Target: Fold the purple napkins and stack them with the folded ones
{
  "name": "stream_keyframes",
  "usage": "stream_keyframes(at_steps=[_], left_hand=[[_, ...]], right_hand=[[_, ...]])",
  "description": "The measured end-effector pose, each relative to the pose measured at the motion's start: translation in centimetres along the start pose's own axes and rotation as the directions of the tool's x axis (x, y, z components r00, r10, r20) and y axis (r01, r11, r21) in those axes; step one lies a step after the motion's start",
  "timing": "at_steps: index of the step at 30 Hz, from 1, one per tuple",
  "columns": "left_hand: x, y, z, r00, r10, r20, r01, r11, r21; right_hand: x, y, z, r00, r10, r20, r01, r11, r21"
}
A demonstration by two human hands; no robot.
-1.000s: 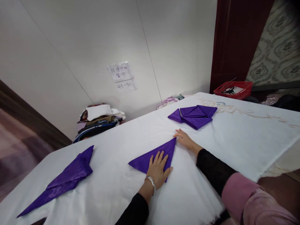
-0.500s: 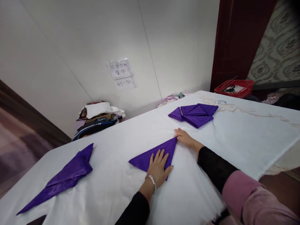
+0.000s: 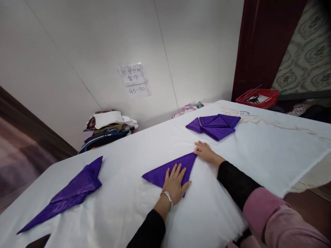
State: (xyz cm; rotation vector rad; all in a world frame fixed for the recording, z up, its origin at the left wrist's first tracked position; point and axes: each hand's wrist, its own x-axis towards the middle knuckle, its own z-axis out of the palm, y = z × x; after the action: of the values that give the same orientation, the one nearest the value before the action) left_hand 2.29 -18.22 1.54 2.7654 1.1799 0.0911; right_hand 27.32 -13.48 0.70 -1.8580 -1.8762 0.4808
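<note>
A purple cloth napkin (image 3: 165,171), folded into a triangle, lies on the white tablecloth (image 3: 124,220). My left hand (image 3: 175,183), with a silver bangle at the wrist, rests flat on it with fingers spread. At the triangle's far right corner is my right hand (image 3: 204,151), thumb and fingertips closed on the tip of the cloth. Beyond that hand several folded purple napkins (image 3: 214,125) lie together. Another purple napkin (image 3: 74,187), loosely folded into a long pointed shape, is on the left.
Against the wall stands a pile of folded clothes (image 3: 107,129), behind the table's far edge. A red basket (image 3: 269,100) with scissors is at the back right. Handwritten paper signs (image 3: 134,79) hang on the wall. A dark object (image 3: 38,241) shows at the lower left edge.
The right hand has shifted very slightly right with the napkin's corner. The left hand stays flat in the same place.
</note>
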Motion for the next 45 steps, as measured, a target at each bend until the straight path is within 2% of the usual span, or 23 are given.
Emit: stream_keyframes(at_steps=[5,12,18,22,25,28,31,33,36,45], left_hand=[[0.0,0.0,0.0,1.000,-0.004,0.001,0.004,1.000,0.011],[0.0,0.0,0.0,1.000,-0.012,0.017,0.012,1.000,0.010],[0.0,0.1,-0.1,1.000,-0.014,0.013,0.014,1.000,0.009],[0.0,0.1,-0.1,1.000,-0.014,0.007,0.014,1.000,0.015],[0.0,0.0,0.0,1.000,-0.011,0.010,0.011,1.000,0.012],[0.0,0.1,0.0,1.000,-0.009,0.008,0.009,1.000,0.010],[0.0,0.0,0.0,1.000,-0.012,0.006,0.012,1.000,0.010],[0.1,0.0,0.1,1.000,-0.014,0.009,0.014,1.000,0.013],[0.1,0.0,0.1,1.000,-0.013,0.015,0.013,1.000,0.014],[0.0,0.1,-0.1,1.000,-0.016,0.013,0.016,1.000,0.002]], right_hand=[[0.2,0.1,0.2,0.999,0.026,-0.035,-0.027,1.000,-0.012],[0.4,0.6,0.4,0.988,0.045,-0.148,-0.046,0.999,-0.008],[0.4,1.2,0.7,0.951,0.100,-0.292,-0.096,0.995,0.029],[0.1,1.4,0.2,0.923,0.085,-0.376,-0.060,0.995,0.077],[-0.8,0.6,0.0,0.903,0.033,-0.429,0.009,0.995,0.095],[-2.2,-1.6,0.4,0.926,-0.122,-0.357,0.166,0.981,0.097],[-3.3,-4.0,1.2,0.933,-0.342,-0.111,0.353,0.931,0.094],[-3.5,-4.9,1.7,0.917,-0.397,0.046,0.393,0.917,0.075],[-3.2,-4.8,2.1,0.921,-0.367,0.132,0.369,0.929,0.010],[-1.8,-2.7,2.1,0.989,-0.126,0.072,0.137,0.972,-0.190]])
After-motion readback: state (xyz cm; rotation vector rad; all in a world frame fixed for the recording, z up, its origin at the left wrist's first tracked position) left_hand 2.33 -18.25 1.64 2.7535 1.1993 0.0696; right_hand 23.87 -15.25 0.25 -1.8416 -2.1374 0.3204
